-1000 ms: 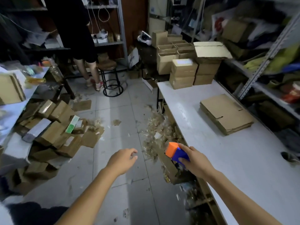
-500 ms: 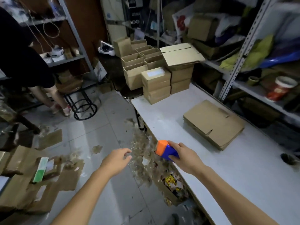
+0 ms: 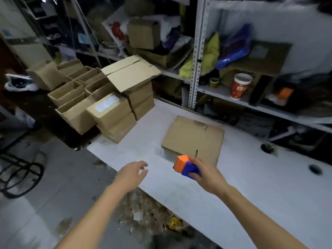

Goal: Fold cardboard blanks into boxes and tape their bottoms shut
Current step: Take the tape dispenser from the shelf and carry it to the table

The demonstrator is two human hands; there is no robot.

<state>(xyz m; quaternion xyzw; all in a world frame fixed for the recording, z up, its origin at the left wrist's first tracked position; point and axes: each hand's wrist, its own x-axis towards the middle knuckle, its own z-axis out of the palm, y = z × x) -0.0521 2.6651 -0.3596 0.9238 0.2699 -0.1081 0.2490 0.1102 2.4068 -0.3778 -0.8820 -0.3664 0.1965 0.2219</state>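
A stack of flat cardboard blanks point(image 3: 195, 140) lies on the white table point(image 3: 251, 186), just beyond my hands. My right hand point(image 3: 206, 175) is closed around an orange and blue tape dispenser point(image 3: 186, 166), held over the table at the near edge of the blanks. My left hand point(image 3: 133, 174) hovers over the table's left edge, empty, fingers spread and slightly curled. Folded boxes point(image 3: 111, 115) are stacked at the far left end of the table, some open-topped, some closed.
Metal shelving point(image 3: 195, 56) behind the table holds boxes, bags and a red paper cup point(image 3: 239, 86). Two round holes point(image 3: 314, 168) pierce the table at right. Tape scraps litter the floor point(image 3: 140, 216) below the table edge. A black stool frame point(image 3: 19, 175) stands left.
The view has swung right from the floor onto the table. Both hands have moved over the table toward the blanks, the right one still holding the dispenser.
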